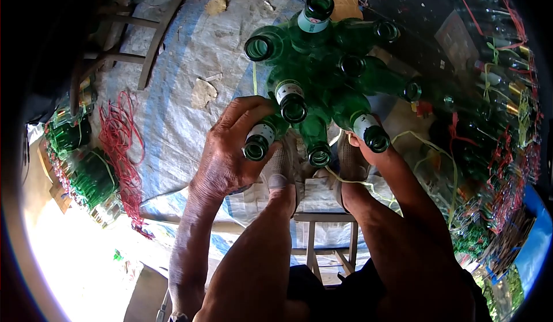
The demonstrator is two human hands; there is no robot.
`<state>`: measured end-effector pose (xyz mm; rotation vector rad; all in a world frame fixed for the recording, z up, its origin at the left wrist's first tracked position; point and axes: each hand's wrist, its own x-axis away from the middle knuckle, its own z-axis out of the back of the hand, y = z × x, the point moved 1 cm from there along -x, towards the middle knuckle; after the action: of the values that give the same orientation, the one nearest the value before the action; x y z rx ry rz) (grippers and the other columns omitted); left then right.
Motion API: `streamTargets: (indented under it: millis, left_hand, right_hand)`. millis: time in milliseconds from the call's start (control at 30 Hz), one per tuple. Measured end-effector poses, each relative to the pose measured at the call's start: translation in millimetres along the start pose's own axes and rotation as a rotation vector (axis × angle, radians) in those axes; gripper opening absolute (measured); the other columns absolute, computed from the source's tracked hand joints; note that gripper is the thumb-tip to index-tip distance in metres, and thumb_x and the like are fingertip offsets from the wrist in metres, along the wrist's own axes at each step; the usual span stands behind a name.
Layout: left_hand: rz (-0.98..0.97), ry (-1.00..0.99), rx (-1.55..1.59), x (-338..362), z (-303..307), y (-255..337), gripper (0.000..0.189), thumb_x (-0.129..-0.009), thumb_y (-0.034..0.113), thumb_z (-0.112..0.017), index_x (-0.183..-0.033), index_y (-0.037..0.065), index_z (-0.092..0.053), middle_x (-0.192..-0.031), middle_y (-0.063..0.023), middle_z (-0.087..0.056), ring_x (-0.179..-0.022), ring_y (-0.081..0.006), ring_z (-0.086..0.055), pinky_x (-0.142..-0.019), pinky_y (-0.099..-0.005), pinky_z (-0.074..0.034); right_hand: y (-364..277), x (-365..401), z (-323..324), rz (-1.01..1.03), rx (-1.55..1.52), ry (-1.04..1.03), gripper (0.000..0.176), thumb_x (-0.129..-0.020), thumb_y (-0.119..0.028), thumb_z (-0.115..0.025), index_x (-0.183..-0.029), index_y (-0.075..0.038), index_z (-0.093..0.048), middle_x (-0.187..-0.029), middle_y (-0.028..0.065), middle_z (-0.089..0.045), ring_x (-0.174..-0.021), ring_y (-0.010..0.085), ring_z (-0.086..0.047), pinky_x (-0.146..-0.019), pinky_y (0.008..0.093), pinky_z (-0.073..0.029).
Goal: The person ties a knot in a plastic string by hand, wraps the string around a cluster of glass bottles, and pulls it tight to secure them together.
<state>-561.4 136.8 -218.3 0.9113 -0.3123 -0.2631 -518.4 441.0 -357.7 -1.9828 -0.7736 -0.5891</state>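
A tight cluster of several green glass bottles (314, 83) stands upright between my feet, mouths toward me. Some carry pale neck labels. On the near left, my left hand (233, 143) curls its fingers and thumb around one green bottle (266, 131). At the near right side, my right hand (374, 152) is closed low against another labelled bottle (357, 117), which hides most of its fingers. Pale yellow string (429, 142) runs by the right hand and loops away to the right. More string shows at the cluster's left edge.
A crumpled woven sheet (173, 132) covers the floor, with cardboard scraps (204, 93) on it. Red string (122, 143) lies tangled at left beside bundled bottles (95, 175). Stacked, tied bottles (501, 86) line the right. A wooden frame (152, 45) lies upper left; a wooden stool (325, 218) is below.
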Motion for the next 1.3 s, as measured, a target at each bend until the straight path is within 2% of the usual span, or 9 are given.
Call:
streamTargets:
  millis: [333,367,467,500,600,767,967,1100,1300]
  left_hand:
    - [0.212,-0.049,0.473,-9,28,-10,0.050,-0.081,-0.001,-0.069,-0.131,0.001,-0.064,-0.133,-0.0163,-0.063,-0.123,-0.0251,-0.063,-0.107,-0.0370,-0.048]
    - [0.124,-0.011,0.561,-12,31,-5,0.048,-0.083,-0.002,-0.068,-0.131,0.002,-0.065,-0.132,-0.0144,-0.065,-0.106,-0.0208,-0.067,-0.094,-0.0332,-0.054]
    - [-0.040,-0.049,0.335,-28,34,9,0.047,-0.091,0.019,-0.075,-0.135,0.005,-0.064,-0.134,-0.0135,-0.065,-0.085,-0.0134,-0.066,-0.073,-0.0280,-0.053]
    - [-0.036,-0.102,0.357,-36,34,10,0.051,-0.087,0.018,-0.080,-0.134,0.006,-0.065,-0.133,-0.0109,-0.067,-0.077,-0.0108,-0.064,-0.065,-0.0263,-0.050]
    - [-0.055,-0.230,0.275,-53,26,22,0.053,-0.082,0.011,-0.082,-0.132,0.009,-0.066,-0.132,-0.0079,-0.068,-0.080,-0.0110,-0.065,-0.065,-0.0264,-0.049]
    - [-0.030,-0.260,0.251,-61,28,21,0.046,-0.082,-0.002,-0.074,-0.126,0.008,-0.066,-0.124,-0.0084,-0.069,-0.099,-0.0157,-0.067,-0.077,-0.0309,-0.054]
    - [-0.012,-0.247,0.156,-67,42,18,0.043,-0.083,-0.008,-0.063,-0.124,0.005,-0.064,-0.122,-0.0112,-0.068,-0.106,-0.0206,-0.067,-0.092,-0.0339,-0.054]
    - [-0.024,-0.230,0.146,-70,43,20,0.039,-0.085,-0.005,-0.065,-0.122,0.005,-0.065,-0.120,-0.0108,-0.068,-0.106,-0.0200,-0.066,-0.092,-0.0336,-0.053]
    - [-0.190,-0.250,0.068,-83,42,12,0.029,-0.088,0.005,-0.073,-0.117,0.006,-0.066,-0.114,-0.0100,-0.068,-0.105,-0.0201,-0.066,-0.092,-0.0339,-0.053]
  right_hand:
    - [7,-3,7,0.004,0.048,0.030,0.007,-0.089,-0.010,-0.074,-0.093,-0.006,-0.070,-0.082,-0.0015,-0.065,-0.068,0.0058,-0.059,-0.058,0.0252,-0.044]
    - [7,-4,8,0.005,0.039,0.022,0.007,-0.089,-0.010,-0.073,-0.094,-0.006,-0.070,-0.082,-0.0015,-0.065,-0.068,0.0057,-0.059,-0.058,0.0252,-0.044]
    - [7,-3,9,-0.001,0.025,0.006,0.007,-0.090,-0.009,-0.072,-0.095,-0.005,-0.071,-0.083,-0.0016,-0.066,-0.068,0.0058,-0.060,-0.058,0.0251,-0.045]
    - [6,-3,7,0.000,0.032,0.015,0.007,-0.090,-0.009,-0.072,-0.095,-0.005,-0.071,-0.083,-0.0015,-0.066,-0.069,0.0059,-0.060,-0.058,0.0249,-0.045]
    - [4,-2,3,-0.008,0.052,0.044,0.009,-0.089,-0.009,-0.072,-0.097,-0.004,-0.071,-0.083,-0.0010,-0.067,-0.069,0.0064,-0.061,-0.059,0.0246,-0.046]
    - [3,-1,0,0.011,0.055,0.056,0.014,-0.089,-0.011,-0.073,-0.100,-0.002,-0.073,-0.084,0.0012,-0.070,-0.071,0.0077,-0.063,-0.061,0.0256,-0.048]
    - [-8,4,-10,-0.049,0.001,0.063,0.014,-0.089,-0.013,-0.072,-0.097,-0.001,-0.073,-0.081,0.0013,-0.070,-0.068,0.0074,-0.063,-0.058,0.0241,-0.046]
    - [-3,1,-8,0.068,0.223,0.074,0.011,-0.091,-0.012,-0.069,-0.089,-0.002,-0.071,-0.075,-0.0012,-0.065,-0.062,0.0053,-0.057,-0.053,0.0225,-0.041]
    - [-9,3,-14,-0.017,0.135,0.134,0.013,-0.092,-0.011,-0.064,-0.081,-0.004,-0.065,-0.070,-0.0030,-0.059,-0.058,0.0042,-0.051,-0.051,0.0231,-0.036]
